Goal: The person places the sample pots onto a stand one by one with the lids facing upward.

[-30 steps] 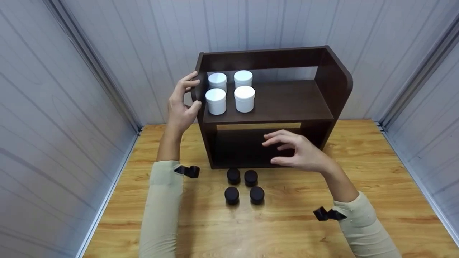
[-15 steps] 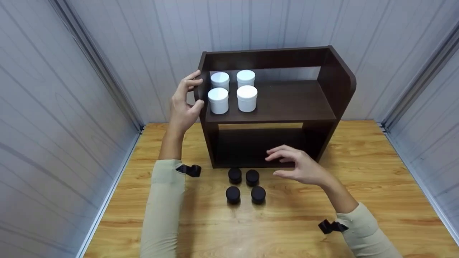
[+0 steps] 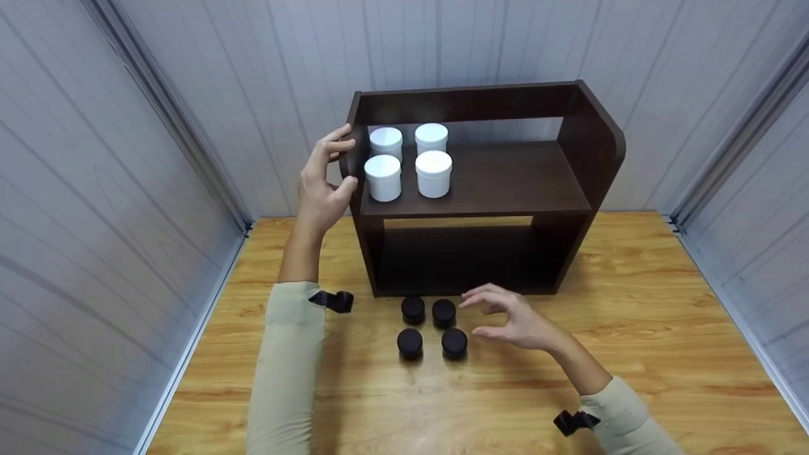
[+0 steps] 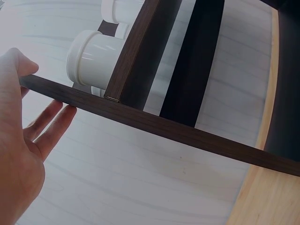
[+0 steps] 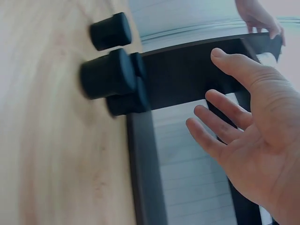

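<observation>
A dark brown two-tier shelf (image 3: 512, 183) stands on the wooden table. My left hand (image 3: 323, 183) grips the upper edge of its left side panel, thumb on one face and fingers on the other, as the left wrist view shows with the side panel (image 4: 140, 121). Several white lidded jars (image 3: 433, 175) sit upright at the left end of the upper tier. Several small black jars (image 3: 454, 344) stand grouped on the table before the shelf. Just right of them my right hand (image 3: 515, 321) hovers, fingers spread and holding nothing; its wrist view shows a black jar (image 5: 105, 77) beyond the fingertips.
The wooden tabletop (image 3: 392, 411) runs around the shelf's base. Pale panelled walls (image 3: 158, 189) close in the left, right and back. The shelf's lower tier (image 3: 455, 259) is a dark opening just behind the black jars.
My right hand has come down from in front of the lower tier toward the table, ending beside the black jars. The left hand keeps its grip on the shelf's side; the jars have not moved.
</observation>
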### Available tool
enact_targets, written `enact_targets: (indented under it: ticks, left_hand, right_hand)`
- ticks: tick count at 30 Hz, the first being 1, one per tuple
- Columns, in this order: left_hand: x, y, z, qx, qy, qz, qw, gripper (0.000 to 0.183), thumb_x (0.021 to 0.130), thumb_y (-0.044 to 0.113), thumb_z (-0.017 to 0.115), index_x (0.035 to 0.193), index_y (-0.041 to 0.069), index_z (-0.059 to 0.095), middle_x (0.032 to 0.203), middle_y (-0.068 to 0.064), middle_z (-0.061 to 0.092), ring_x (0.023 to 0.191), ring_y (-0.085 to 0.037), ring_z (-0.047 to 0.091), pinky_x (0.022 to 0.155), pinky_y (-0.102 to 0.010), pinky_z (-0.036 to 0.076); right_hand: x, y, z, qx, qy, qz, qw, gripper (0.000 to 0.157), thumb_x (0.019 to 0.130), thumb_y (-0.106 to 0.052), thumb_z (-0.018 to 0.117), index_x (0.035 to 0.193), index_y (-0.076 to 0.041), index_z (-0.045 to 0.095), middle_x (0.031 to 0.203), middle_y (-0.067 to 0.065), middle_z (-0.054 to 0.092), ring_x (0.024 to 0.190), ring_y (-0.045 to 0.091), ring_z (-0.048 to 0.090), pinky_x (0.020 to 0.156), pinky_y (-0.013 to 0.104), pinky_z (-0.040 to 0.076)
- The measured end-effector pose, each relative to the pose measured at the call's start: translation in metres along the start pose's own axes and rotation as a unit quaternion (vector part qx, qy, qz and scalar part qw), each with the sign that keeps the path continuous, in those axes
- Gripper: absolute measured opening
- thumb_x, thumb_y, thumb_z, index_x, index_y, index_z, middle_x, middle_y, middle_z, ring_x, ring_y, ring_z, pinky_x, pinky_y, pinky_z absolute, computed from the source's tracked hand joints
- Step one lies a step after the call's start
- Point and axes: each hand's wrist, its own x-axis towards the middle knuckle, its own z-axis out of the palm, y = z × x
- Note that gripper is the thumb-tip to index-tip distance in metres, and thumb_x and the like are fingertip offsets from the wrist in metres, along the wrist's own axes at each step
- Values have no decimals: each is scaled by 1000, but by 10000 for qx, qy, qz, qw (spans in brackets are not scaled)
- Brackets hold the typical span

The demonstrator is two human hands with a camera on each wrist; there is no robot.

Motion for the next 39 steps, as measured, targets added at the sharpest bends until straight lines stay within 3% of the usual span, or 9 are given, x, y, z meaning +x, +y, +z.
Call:
enact_targets:
  ticks: [5,10,15,24,32,39]
  left_hand:
    - [0,0,0,-12,0,25,10000,50,90,-1,63,140,2,68,167,-12,62,156,-29,59,123,-49,52]
    - [0,1,-1,-14,-15,43,10000,50,91,-1,63,140,2,68,168,-12,62,157,-28,59,123,-49,51]
    - [0,1,-1,-41,-14,78,10000,50,91,0,62,140,2,68,168,-12,62,157,-28,59,122,-49,51]
    - [-1,0,0,-61,-23,54,10000,49,92,0,63,141,3,68,169,-12,61,157,-28,58,123,-50,50]
    - [-2,1,1,-57,-11,22,10000,49,91,-1,64,140,2,68,168,-12,61,157,-28,58,124,-50,50]
    - [-1,1,1,-87,23,29,10000,50,90,-2,64,140,3,68,168,-11,62,157,-28,59,123,-49,51]
  right_hand:
    - [-4,9,13,253,-201,192,9993,42,98,-9,85,138,-2,74,149,27,67,139,12,63,105,56,63]
    - [-7,14,20,428,-238,343,9982,43,97,-7,85,139,-5,75,150,28,65,140,15,63,107,61,63]
    - [-11,20,27,681,-333,492,9959,44,98,-8,85,140,-4,73,151,32,62,140,31,65,107,68,61]
    - [-18,32,43,927,-505,694,9920,45,97,-6,86,140,-5,74,150,30,62,137,47,65,109,63,62]
    - [-23,39,58,720,-436,586,9947,43,96,-10,87,137,-9,76,146,24,66,135,11,63,112,44,62]
    - [-21,43,66,988,-363,620,9925,41,94,-5,86,133,-7,76,139,24,68,128,3,61,110,23,57]
